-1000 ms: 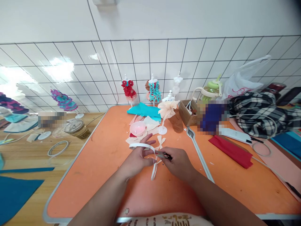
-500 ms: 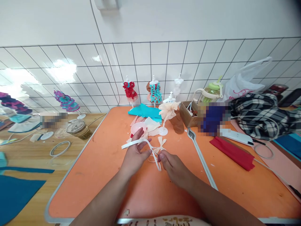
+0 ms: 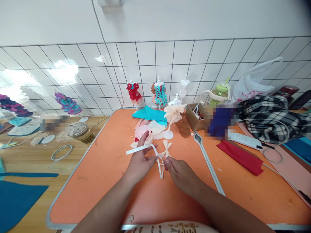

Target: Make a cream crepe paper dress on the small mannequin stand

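Note:
My left hand [image 3: 142,160] pinches a narrow white strip [image 3: 136,149] between thumb and fingers; the strip loops over the hand and its other part hangs down between the hands. Close on the right, my right hand [image 3: 178,171] is closed in a pinch at the strip's hanging part, on something thin that is too small to make out. Just beyond the fingers a cream fabric bow [image 3: 166,147] lies on the orange table [image 3: 102,181]. Behind it are a pink round dish [image 3: 143,132], pale fabric scraps [image 3: 156,127] and a small stand with a cream ruffle [image 3: 174,113].
Small dressed mannequins [image 3: 159,94] stand by the tiled wall, behind turquoise cloth [image 3: 149,115]. To the right are a cardboard box [image 3: 194,121], a green-lidded bottle [image 3: 220,94], a white device [image 3: 244,140] and red cloth [image 3: 239,158]. A lidded cup [image 3: 81,132] stands left.
The hanging end of the white strip has swung slightly left. My right hand has shifted a little right and down, while my left hand keeps nearly the same place.

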Motion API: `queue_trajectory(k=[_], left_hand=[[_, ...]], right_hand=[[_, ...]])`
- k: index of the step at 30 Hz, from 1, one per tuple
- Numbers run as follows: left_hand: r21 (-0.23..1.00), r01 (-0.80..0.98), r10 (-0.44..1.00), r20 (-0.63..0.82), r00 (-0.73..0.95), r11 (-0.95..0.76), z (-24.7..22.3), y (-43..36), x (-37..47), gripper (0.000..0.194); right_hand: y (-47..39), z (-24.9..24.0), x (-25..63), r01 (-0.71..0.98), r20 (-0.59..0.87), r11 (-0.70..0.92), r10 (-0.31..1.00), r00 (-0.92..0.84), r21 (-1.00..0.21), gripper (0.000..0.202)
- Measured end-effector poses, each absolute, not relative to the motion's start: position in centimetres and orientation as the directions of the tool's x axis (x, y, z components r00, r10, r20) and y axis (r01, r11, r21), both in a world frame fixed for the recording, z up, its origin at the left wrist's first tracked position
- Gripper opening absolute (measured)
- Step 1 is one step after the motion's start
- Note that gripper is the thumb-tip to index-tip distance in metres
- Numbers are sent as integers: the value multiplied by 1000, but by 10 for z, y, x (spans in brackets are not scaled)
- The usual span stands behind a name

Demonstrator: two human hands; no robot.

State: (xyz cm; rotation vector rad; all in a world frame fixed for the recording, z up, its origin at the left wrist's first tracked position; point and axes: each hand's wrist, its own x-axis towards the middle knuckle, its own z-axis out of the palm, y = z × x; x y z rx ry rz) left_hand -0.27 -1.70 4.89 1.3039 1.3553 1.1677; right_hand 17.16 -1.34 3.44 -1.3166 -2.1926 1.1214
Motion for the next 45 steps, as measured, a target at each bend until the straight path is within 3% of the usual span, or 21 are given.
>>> queue_trajectory(k=[6,16,45], left_hand=[[988,149,999,-29,-33,34,49,-17,-2,86],[999,-16,999,-31,-8,31,49,-22,11,84],[999,-29,998,23,-65,-25,50,-23,14,89]], right_hand=[[-13,33,170,590,-90,278,851,-517,-758,37],[-17,18,160,501,30,291,885,-465,-815,26],[-17,22,159,445,36,238,909,-416,-863,28]])
